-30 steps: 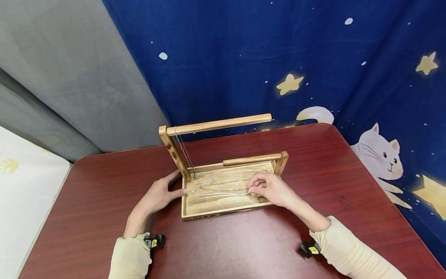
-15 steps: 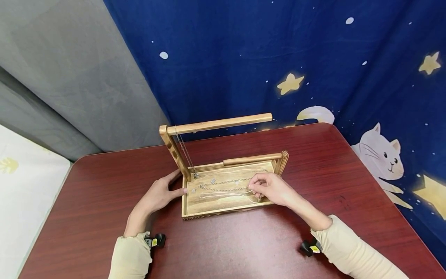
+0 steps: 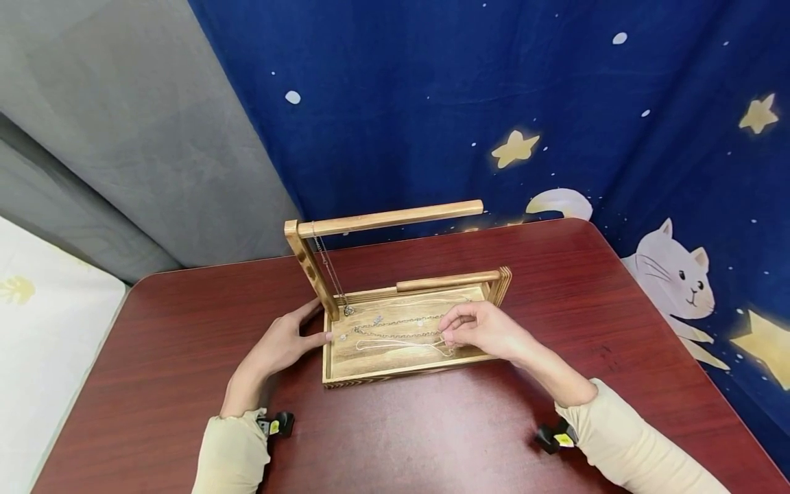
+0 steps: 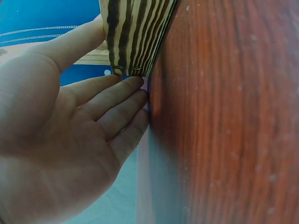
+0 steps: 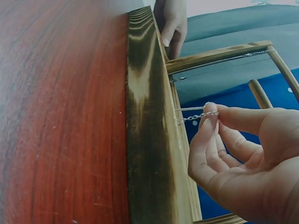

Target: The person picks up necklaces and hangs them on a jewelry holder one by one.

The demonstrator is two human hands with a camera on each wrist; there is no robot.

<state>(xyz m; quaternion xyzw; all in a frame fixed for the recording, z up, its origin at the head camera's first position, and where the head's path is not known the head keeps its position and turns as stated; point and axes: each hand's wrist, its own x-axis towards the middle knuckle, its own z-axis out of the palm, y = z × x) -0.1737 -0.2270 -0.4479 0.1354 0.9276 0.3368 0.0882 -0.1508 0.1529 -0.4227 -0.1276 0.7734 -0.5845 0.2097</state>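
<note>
Right of centre, my right hand (image 3: 486, 331) pinches a chain (image 5: 196, 116); lifting could snag the neighbouring chain (image 3: 398, 336) where they perhaps cross. My left hand (image 3: 280, 348), straight-fingered, touches the tray (image 3: 395, 371).

No wording, brand or number could be read. In the head view, a small yellow label (image 3: 274, 427) sat on the left black device (image 3: 285, 423), beside the cuff of the left sleeve (image 3: 234, 453), and a second yellow label (image 3: 564, 440) sat on the right black device (image 3: 546, 439), beside the right sleeve (image 3: 636, 439). Any marks on them were too small and blurred to make out.
</note>
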